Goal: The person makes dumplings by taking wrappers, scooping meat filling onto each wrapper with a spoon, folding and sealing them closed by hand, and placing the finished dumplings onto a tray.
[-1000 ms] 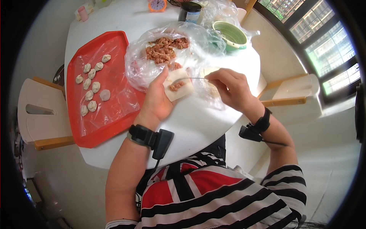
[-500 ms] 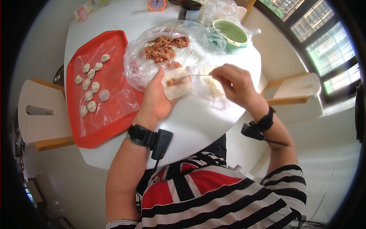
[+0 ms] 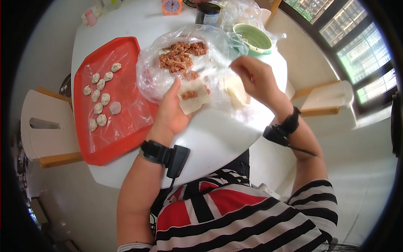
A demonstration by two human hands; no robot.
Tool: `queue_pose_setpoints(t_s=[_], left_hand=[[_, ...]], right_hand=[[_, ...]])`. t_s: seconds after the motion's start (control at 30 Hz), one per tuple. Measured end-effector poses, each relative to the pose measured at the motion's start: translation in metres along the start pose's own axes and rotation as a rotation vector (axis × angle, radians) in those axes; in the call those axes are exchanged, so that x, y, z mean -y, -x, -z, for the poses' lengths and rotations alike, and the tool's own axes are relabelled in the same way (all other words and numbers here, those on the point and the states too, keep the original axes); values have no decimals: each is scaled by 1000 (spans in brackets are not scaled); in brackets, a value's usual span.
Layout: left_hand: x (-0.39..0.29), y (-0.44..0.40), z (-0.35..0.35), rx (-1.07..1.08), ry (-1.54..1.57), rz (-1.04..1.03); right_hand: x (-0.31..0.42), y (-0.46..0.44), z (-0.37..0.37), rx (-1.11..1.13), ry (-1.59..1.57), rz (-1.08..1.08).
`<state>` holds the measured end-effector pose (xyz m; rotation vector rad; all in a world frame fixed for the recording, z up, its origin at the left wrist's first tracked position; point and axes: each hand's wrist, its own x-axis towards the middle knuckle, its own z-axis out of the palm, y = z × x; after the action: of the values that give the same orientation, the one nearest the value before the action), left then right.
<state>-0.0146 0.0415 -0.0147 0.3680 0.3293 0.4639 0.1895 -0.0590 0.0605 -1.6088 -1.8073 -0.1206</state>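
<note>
My left hand (image 3: 171,107) supports a square dumpling wrapper (image 3: 197,105), thumb along its edge. A small lump of meat filling (image 3: 189,95) lies on the wrapper. My right hand (image 3: 256,77) is raised to the right, its fingers pinched; the thin metal utensil it held is blurred by motion and hard to see now. Beyond the hands, more minced meat (image 3: 176,59) sits on a clear plastic bag (image 3: 147,71). A stack of pale wrappers (image 3: 237,93) lies in plastic beneath my right hand.
On the left, a red tray (image 3: 90,153) lined with plastic bears several folded dumplings (image 3: 105,99) and a flat round piece (image 3: 115,108). A green basket (image 3: 254,38), a dark-lidded jar (image 3: 207,14) and an orange clock (image 3: 171,6) stand at the back. Chairs (image 3: 50,126) flank the table.
My right hand has lifted up and away from the wrapper, drawing the thin utensil off the filling. The filling stays on the wrapper in my left hand, which has barely moved.
</note>
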Motion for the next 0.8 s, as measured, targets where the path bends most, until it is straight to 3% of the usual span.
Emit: queue_pose_setpoints(t_s=[0.03, 0.13, 0.43, 0.73, 0.8], left_hand=[[1, 0, -1, 2, 0, 1], [1, 0, -4, -15, -59, -20], [1, 1, -5, -34, -45, -14], [0, 2, -5, -13, -13, -16], [0, 3, -8, -22, -35, -15]], right_hand=[[-2, -6, 0, 13, 27, -100], [-33, -16, -18, -96, 164, -59], [-67, -34, -54, -83, 237, -115], [-54, -39, -60, 43, 291, -55], [-48, -39, -54, 117, 267, -136]])
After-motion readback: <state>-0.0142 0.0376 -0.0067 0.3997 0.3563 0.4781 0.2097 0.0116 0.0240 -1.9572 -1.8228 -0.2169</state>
